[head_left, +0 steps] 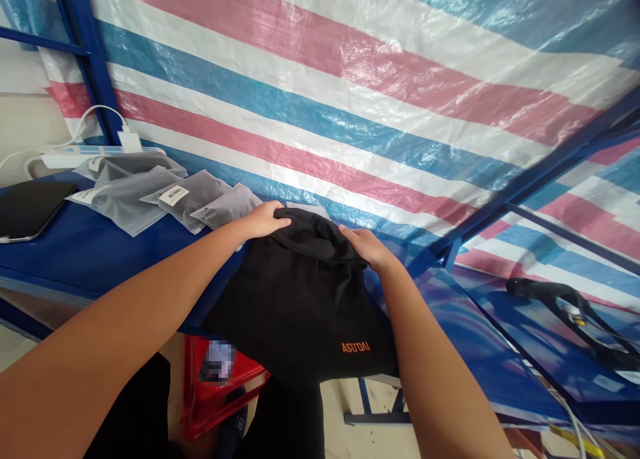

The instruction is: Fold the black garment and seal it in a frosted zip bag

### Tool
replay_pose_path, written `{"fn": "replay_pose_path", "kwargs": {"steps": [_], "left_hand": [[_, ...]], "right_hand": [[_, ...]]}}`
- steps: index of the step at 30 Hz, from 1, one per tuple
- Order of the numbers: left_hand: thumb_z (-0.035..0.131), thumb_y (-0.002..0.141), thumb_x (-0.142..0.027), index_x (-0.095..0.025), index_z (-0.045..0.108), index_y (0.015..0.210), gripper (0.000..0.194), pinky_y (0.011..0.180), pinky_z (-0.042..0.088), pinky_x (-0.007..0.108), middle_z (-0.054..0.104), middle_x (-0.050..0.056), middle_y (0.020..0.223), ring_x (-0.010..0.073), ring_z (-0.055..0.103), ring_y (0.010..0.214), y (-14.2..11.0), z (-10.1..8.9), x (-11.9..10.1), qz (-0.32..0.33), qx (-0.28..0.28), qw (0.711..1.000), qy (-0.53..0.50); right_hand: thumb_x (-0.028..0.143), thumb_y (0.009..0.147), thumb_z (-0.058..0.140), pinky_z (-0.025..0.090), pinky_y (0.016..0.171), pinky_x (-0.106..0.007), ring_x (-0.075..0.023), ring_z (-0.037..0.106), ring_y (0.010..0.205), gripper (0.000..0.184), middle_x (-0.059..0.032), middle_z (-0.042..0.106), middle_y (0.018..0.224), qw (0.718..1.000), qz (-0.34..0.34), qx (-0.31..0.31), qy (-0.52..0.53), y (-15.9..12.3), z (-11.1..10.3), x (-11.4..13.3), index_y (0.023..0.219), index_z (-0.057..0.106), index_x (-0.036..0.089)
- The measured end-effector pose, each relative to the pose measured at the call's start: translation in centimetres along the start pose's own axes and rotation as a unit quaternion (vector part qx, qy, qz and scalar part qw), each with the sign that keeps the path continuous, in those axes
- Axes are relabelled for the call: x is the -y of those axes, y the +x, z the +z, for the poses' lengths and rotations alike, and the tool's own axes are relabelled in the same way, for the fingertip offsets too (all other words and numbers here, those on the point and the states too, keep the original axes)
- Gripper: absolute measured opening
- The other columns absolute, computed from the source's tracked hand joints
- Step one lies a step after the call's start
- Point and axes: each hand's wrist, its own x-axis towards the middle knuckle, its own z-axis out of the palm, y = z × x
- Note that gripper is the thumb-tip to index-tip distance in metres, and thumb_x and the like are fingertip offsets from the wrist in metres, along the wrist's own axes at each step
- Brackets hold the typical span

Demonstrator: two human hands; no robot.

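A black cloth item (pixel 305 306) with orange "AstroAI" lettering near its lower right corner lies over the front of the blue shelf, its lower part hanging past the edge. Its far end is folded over into a loose roll. My left hand (pixel 267 220) pinches the left end of that fold, thumb on top. At the fold's right end, my right hand (pixel 364 246) grips the fabric, with some fingers hidden beneath it. Whether the item is a bag or a garment cannot be made out.
Several frosted zip bags (pixel 200 196), some with barcode labels, lie along the back left. A black tablet-like object (pixel 33 206) and a white power strip (pixel 75 158) are farther left. Black straps (pixel 565 306) rest on the right-hand shelf. A red stool (pixel 200 406) stands below. Striped sheeting (pixel 300 99) hangs behind.
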Motion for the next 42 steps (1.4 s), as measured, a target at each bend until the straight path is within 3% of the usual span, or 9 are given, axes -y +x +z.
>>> {"fn": "replay_pose_path", "kwargs": {"steps": [4,8,12,18,24,28,33,38,42], "left_hand": [[0.070,0.082,-0.040,-0.024,0.063,0.106,0.030,0.089,0.054,0.037,0.070,0.004,0.109,0.0255,0.067,0.100,0.1,-0.3,-0.8,0.033,-0.040,0.995,-0.080],[0.074,0.079,-0.036,-0.023,0.062,0.115,0.040,0.090,0.054,0.038,0.070,0.007,0.114,0.0259,0.067,0.103,0.1,-0.9,-1.6,0.043,-0.032,0.971,-0.234],[0.078,0.073,-0.035,-0.023,0.064,0.117,0.048,0.087,0.055,0.038,0.069,0.008,0.117,0.0274,0.068,0.104,0.0,-1.1,-1.8,0.005,-0.013,0.962,-0.273],[0.080,0.067,-0.035,-0.023,0.069,0.113,0.049,0.084,0.055,0.034,0.072,0.007,0.115,0.0287,0.068,0.105,-0.1,-1.6,-2.0,-0.010,0.008,0.940,-0.341],[0.081,0.068,-0.044,-0.024,0.072,0.101,0.040,0.077,0.056,0.035,0.075,0.008,0.107,0.0305,0.070,0.097,-0.1,-1.4,-1.2,-0.103,0.032,0.975,-0.193],[0.076,0.073,-0.046,-0.024,0.071,0.101,0.037,0.078,0.055,0.034,0.073,0.007,0.111,0.0286,0.069,0.097,-0.1,-1.0,-0.8,-0.069,0.023,0.991,-0.108],[0.073,0.077,-0.046,-0.025,0.069,0.104,0.035,0.081,0.054,0.035,0.072,0.005,0.110,0.0264,0.069,0.097,0.0,-0.8,-0.5,-0.027,0.018,0.996,-0.078],[0.070,0.079,-0.045,-0.025,0.067,0.104,0.032,0.083,0.054,0.035,0.071,0.004,0.110,0.0255,0.067,0.099,0.1,-0.5,-0.4,0.023,0.007,0.997,-0.078],[0.068,0.081,-0.044,-0.023,0.066,0.102,0.030,0.083,0.054,0.034,0.070,0.004,0.108,0.0251,0.066,0.100,0.1,-0.4,-0.5,0.046,0.004,0.995,-0.086]], "right_hand": [[0.068,0.080,0.067,0.059,0.070,-0.037,-0.0288,0.072,0.080,0.052,-0.0103,0.077,0.088,0.994,-0.053,-0.036,0.087,-0.5,-0.9,0.6,0.090,0.077,0.018],[0.068,0.078,0.070,0.061,0.073,-0.034,-0.0250,0.074,0.082,0.048,-0.0054,0.077,0.090,0.970,-0.122,-0.041,0.205,-1.0,-1.8,1.0,0.095,0.073,0.023],[0.063,0.076,0.076,0.061,0.071,-0.032,-0.0244,0.074,0.080,0.043,-0.0045,0.077,0.087,0.969,-0.109,-0.013,0.220,-0.9,-1.7,1.0,0.089,0.072,0.022],[0.063,0.085,0.066,0.060,0.086,-0.038,-0.0270,0.073,0.098,0.047,-0.0062,0.077,0.103,0.964,-0.113,0.007,0.241,-0.4,-1.1,0.8,0.109,0.070,0.023],[0.054,0.090,0.062,0.060,0.084,-0.037,-0.0267,0.072,0.098,0.038,-0.0091,0.076,0.109,0.977,0.012,0.081,0.197,0.7,0.4,-0.2,0.104,0.071,0.021],[0.050,0.090,0.062,0.059,0.079,-0.034,-0.0249,0.071,0.092,0.032,-0.0078,0.076,0.104,0.988,-0.003,0.045,0.148,1.6,1.0,-1.0,0.097,0.072,0.021],[0.052,0.088,0.062,0.057,0.070,-0.030,-0.0225,0.070,0.086,0.032,-0.0067,0.075,0.097,0.986,-0.031,-0.065,0.149,2.6,0.8,-1.8,0.090,0.068,0.021],[0.053,0.085,0.064,0.056,0.074,-0.029,-0.0228,0.069,0.093,0.034,-0.0072,0.073,0.105,0.986,-0.055,-0.078,0.137,2.4,0.9,-1.5,0.093,0.068,0.020],[0.056,0.084,0.063,0.055,0.074,-0.032,-0.0250,0.068,0.089,0.037,-0.0060,0.074,0.092,0.989,-0.084,-0.106,0.065,2.4,0.9,-1.5,0.093,0.069,0.020]]}}
